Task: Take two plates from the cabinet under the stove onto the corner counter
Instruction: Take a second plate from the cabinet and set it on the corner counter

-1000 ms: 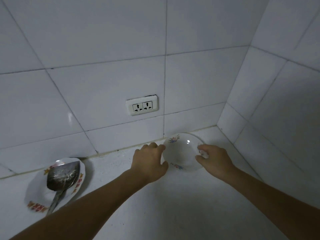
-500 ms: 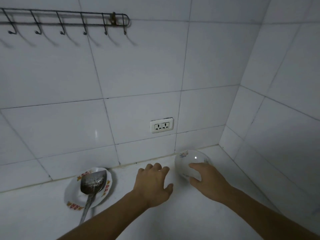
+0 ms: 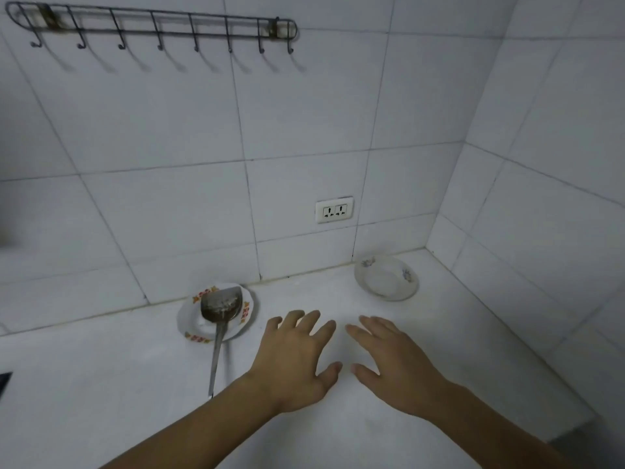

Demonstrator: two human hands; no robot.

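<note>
Since half a second ago, the right hand (image 3: 402,363) has been lifted off the floral plate (image 3: 386,278), and both hands have been drawn back toward the near edge of the counter (image 3: 118,374), well apart from that plate. The left hand (image 3: 294,360) is seen with fingers spread, holding nothing; the right hand is likewise spread and empty, the two thumbs nearly meeting. One hook rail (image 3: 152,27) with eight hooks is mounted high on the far-left wall. Two plates are counted: at the left, by the far wall, one red-and-yellow patterned plate (image 3: 192,328) on which one metal spatula (image 3: 220,309) is rested, its handle pointing toward the near side; at the right, the floral plate is set down in the far corner of the counter. One double socket (image 3: 334,209) is fixed on the wall between them.
</note>
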